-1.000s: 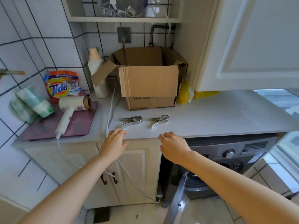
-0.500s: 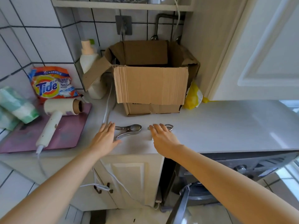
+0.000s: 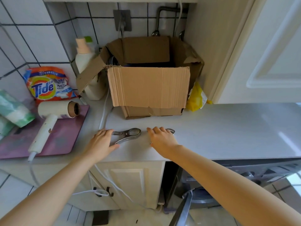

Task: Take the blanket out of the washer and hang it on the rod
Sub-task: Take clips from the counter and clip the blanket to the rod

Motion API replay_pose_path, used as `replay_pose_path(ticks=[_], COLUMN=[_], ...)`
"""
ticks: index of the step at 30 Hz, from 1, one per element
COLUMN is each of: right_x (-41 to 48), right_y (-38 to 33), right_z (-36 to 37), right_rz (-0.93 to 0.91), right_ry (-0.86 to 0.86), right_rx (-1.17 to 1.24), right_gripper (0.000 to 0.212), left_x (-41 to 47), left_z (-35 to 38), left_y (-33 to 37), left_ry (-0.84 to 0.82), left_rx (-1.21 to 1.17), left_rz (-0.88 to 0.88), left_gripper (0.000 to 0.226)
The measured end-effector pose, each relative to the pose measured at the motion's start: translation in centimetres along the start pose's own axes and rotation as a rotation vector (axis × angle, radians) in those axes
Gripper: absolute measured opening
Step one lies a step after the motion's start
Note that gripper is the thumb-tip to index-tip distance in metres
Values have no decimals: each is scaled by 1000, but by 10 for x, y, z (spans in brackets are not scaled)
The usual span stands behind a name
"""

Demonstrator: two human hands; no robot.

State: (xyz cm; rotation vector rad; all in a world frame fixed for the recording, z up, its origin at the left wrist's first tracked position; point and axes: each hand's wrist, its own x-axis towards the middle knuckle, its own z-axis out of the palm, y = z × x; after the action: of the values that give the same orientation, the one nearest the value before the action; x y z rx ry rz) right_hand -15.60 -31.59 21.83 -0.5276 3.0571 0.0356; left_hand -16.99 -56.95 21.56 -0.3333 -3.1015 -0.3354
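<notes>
Two large metal clips lie on the white counter (image 3: 228,132). My left hand (image 3: 101,142) rests flat at the handle end of the left clip (image 3: 128,135), its fingers and thumb touching it. My right hand (image 3: 161,138) lies spread over the right clip (image 3: 171,130), of which only the far tip shows. Neither clip is lifted. Below the counter at the right is the grey washer (image 3: 244,175), its door (image 3: 184,207) swung open. No blanket and no rod are in view.
An open cardboard box (image 3: 149,88) stands behind the clips, with a yellow bag (image 3: 196,98) to its right. A white hair dryer (image 3: 48,121) lies on a purple board (image 3: 65,137) at the left, by a Tide bag (image 3: 47,85) and a detergent bottle (image 3: 84,57). A white cord (image 3: 104,116) crosses the counter.
Both hands have reached forward from the counter's front edge onto the two clips. The camera has moved closer to the counter and tilted down.
</notes>
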Motion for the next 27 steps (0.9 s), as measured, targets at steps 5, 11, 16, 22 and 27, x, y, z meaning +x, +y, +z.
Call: replay_pose_path(ticks=[5,11,16,22,27], right_x=[-8,-34,-77,-136,-187], right_y=[2,11,17,4,-11], right_z=[-3,-23,-58,-60,-45], right_rz=[-11,85,214,345,501], right_ry=[28,158,285,324,381], right_rx=[6,188,525,648,750], right_gripper=[69,67,76,71,68], left_x=[-11,-32,-51,-79,-104], left_z=[3,-1,-14,-6,-1], left_y=[18,56,95,130,149], left_ry=[154,316,376,263,175], left_rx=[-259,-562,-895,-986,-1025], left_rz=[-93,-143,-167,-98,-9], left_gripper=[65,60,57,68,73])
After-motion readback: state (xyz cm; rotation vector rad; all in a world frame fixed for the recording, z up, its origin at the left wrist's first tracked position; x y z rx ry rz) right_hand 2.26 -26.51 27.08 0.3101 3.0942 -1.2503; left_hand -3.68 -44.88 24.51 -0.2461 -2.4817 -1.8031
